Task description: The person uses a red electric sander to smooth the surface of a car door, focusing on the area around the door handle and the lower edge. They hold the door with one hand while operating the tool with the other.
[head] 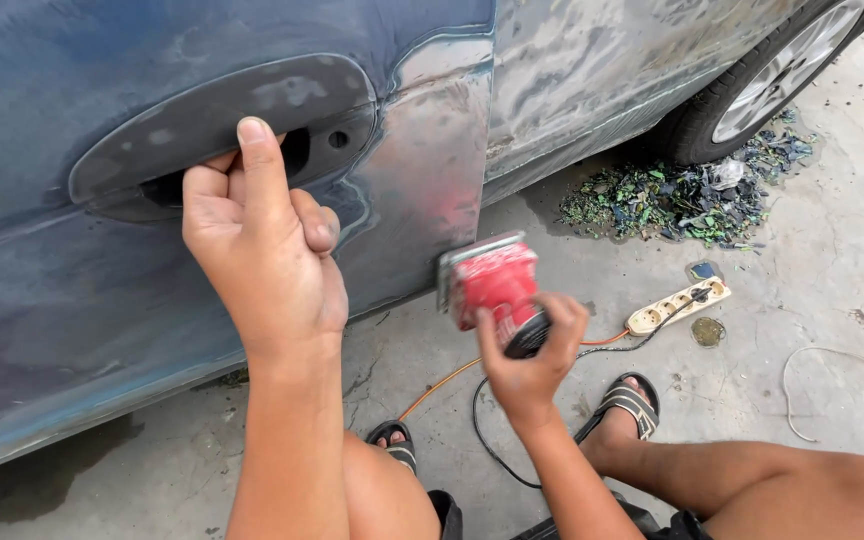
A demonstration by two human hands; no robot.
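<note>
1. The left hand's (264, 250) fingers were curled into the handle recess (217, 135) of the blue car door (72, 270), thumb pointing up against the panel.
2. The right hand's (532, 355) fingers were wrapped around the black rear of a red electric sander (492, 285), gripping it.
3. The sander's pad was pressed flat against the door's bare-metal rear edge, low on the panel.
4. An orange cable (442, 385) and a black cord (482, 430) ran across the concrete ground (812, 290) to a white power strip (677, 305).
5. Paint scrapings (682, 195) lay heaped beside the rear wheel (772, 80).
6. Both sandalled feet rested below.
</note>
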